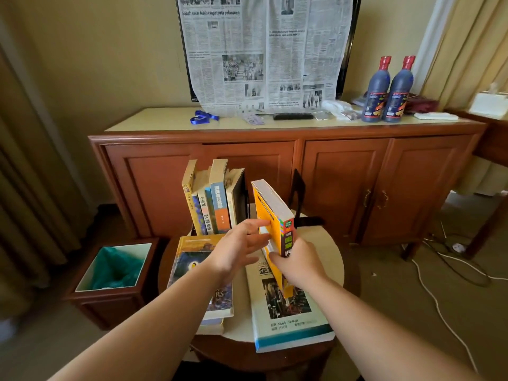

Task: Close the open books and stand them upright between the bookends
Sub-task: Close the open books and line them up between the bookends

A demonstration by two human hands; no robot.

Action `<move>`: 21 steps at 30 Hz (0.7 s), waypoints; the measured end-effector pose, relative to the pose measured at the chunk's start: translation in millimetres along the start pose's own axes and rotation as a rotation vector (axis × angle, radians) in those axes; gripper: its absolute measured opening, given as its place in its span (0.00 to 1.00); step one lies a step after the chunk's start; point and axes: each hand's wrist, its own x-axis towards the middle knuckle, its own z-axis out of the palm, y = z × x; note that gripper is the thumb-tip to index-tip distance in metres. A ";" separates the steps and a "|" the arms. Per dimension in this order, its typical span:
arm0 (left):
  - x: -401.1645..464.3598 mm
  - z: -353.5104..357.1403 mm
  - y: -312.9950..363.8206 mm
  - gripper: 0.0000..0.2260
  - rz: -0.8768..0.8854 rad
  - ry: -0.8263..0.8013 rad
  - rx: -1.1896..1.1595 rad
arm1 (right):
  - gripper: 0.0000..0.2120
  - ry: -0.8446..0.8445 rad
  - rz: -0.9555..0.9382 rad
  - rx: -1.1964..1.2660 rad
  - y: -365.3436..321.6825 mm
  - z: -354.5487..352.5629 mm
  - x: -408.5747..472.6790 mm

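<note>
An orange book [270,213], closed, is held upright above the round table [327,243]. My right hand [297,264] grips its lower spine end. My left hand [242,243] lies with straight fingers against its left cover. Several books [217,199] stand upright at the back left. The black bookend [298,193] stands to the right, with a gap between it and the row. The left bookend is hidden. A closed white book [288,317] lies flat under my right hand. A closed dark-covered book [192,268] lies flat at the left on another book.
A wooden cabinet [275,171] stands behind the table, with two dark bottles [387,92], a remote [292,116] and a newspaper-covered screen [264,50] on top. A waste bin [115,268] with a green liner sits left of the table. White cables [439,284] run across the floor at right.
</note>
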 end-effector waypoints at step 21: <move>89.5 -93.3 64.9 0.39 0.211 0.234 1.827 | 0.11 0.142 -0.167 0.306 -14.7 -17.1 42.6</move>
